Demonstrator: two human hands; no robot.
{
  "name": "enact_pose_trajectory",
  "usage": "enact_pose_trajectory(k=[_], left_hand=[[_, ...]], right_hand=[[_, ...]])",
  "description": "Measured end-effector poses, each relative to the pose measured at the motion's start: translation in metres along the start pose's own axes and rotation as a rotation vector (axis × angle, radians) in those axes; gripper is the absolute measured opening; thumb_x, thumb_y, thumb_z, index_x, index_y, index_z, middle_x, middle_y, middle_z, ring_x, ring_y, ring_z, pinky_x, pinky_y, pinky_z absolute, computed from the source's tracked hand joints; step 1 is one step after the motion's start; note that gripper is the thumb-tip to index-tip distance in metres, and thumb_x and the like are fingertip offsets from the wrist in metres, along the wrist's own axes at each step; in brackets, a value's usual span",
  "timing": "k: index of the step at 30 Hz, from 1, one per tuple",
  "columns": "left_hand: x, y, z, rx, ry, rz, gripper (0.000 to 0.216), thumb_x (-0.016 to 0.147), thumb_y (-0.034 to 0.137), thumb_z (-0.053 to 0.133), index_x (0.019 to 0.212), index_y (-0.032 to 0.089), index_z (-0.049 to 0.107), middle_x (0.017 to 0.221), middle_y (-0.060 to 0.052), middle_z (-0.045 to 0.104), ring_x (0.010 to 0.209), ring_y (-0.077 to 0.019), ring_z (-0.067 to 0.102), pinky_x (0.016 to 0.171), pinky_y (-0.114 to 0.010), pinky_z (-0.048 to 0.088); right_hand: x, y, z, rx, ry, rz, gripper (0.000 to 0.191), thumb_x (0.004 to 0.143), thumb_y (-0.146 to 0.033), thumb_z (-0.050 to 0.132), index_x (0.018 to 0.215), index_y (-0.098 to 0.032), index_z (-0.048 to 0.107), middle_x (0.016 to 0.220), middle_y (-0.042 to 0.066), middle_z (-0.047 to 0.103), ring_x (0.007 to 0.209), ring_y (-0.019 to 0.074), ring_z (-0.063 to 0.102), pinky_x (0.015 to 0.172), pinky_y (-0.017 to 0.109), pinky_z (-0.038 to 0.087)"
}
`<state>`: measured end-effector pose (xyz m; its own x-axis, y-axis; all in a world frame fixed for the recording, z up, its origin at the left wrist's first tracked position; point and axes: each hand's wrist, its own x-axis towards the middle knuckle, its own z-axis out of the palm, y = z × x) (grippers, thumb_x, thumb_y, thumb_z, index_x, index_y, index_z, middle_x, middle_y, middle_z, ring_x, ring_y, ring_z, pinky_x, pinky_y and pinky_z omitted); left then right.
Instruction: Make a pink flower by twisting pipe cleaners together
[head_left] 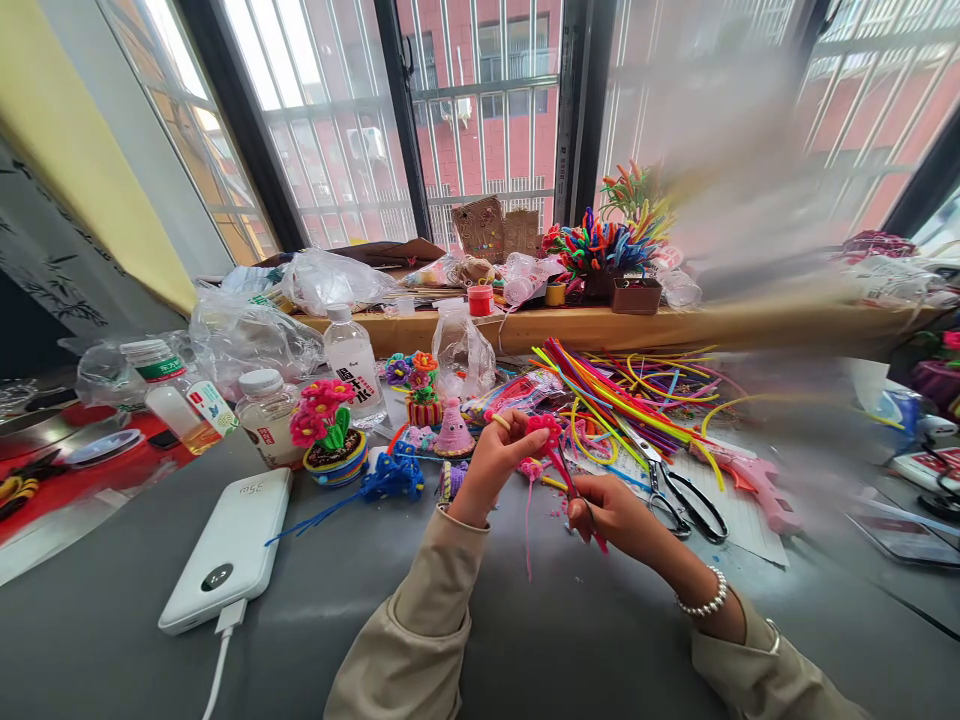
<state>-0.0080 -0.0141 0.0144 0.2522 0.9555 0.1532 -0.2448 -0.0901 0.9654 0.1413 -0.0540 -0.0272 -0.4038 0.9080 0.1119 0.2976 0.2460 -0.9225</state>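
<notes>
My left hand is raised over the grey table, its fingers pinched on a small pink pipe-cleaner flower. My right hand is closed on the red-pink stem running down from that flower. The two hands sit close together. A loose pink strand dangles below the flower. Both wrists come out of beige sleeves, and a pearl bracelet circles the right one.
Black scissors and a pink glue gun lie right of my hands. A heap of coloured pipe cleaners spreads behind. Finished flower pots, water bottles and a white power bank stand at left. A cluttered windowsill lies behind.
</notes>
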Motion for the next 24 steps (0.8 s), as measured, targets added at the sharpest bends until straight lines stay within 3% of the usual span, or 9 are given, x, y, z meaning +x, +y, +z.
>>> enact_pose_trajectory(k=[8, 17, 21, 24], left_hand=[[-0.002, 0.005, 0.002, -0.092, -0.002, -0.053, 0.028, 0.052, 0.023, 0.071, 0.060, 0.014, 0.046, 0.052, 0.006, 0.050, 0.048, -0.0041, 0.046, 0.053, -0.018, 0.039], [-0.001, 0.004, 0.000, -0.112, 0.013, -0.074, 0.028, 0.053, 0.023, 0.071, 0.063, 0.015, 0.047, 0.056, 0.004, 0.055, 0.054, -0.0068, 0.053, 0.056, -0.019, 0.042], [0.001, 0.003, -0.002, -0.108, 0.034, -0.065, 0.026, 0.055, 0.023, 0.069, 0.065, 0.015, 0.046, 0.057, 0.004, 0.055, 0.052, -0.0055, 0.052, 0.055, -0.018, 0.042], [0.001, 0.003, -0.002, -0.122, 0.027, -0.082, 0.027, 0.054, 0.024, 0.070, 0.065, 0.015, 0.047, 0.057, 0.004, 0.055, 0.052, -0.0053, 0.051, 0.054, -0.017, 0.042]], right_hand=[[0.000, 0.001, -0.001, -0.008, 0.030, 0.036, 0.052, 0.062, -0.068, 0.044, 0.050, -0.017, 0.043, 0.041, -0.005, 0.041, 0.034, 0.0052, 0.037, 0.035, 0.019, 0.030], [-0.002, -0.004, -0.008, -0.063, -0.003, -0.089, 0.062, 0.057, -0.077, 0.033, 0.051, -0.016, 0.044, 0.048, -0.001, 0.045, 0.045, 0.0088, 0.040, 0.044, 0.022, 0.030], [-0.002, -0.002, -0.013, -0.016, -0.043, -0.123, 0.066, 0.061, -0.076, 0.028, 0.063, -0.015, 0.052, 0.056, 0.000, 0.047, 0.051, 0.0098, 0.039, 0.047, 0.023, 0.029], [-0.002, -0.002, -0.016, 0.088, 0.036, -0.093, 0.061, 0.065, -0.072, 0.032, 0.072, -0.015, 0.054, 0.059, -0.001, 0.045, 0.051, 0.0092, 0.036, 0.047, 0.023, 0.028]])
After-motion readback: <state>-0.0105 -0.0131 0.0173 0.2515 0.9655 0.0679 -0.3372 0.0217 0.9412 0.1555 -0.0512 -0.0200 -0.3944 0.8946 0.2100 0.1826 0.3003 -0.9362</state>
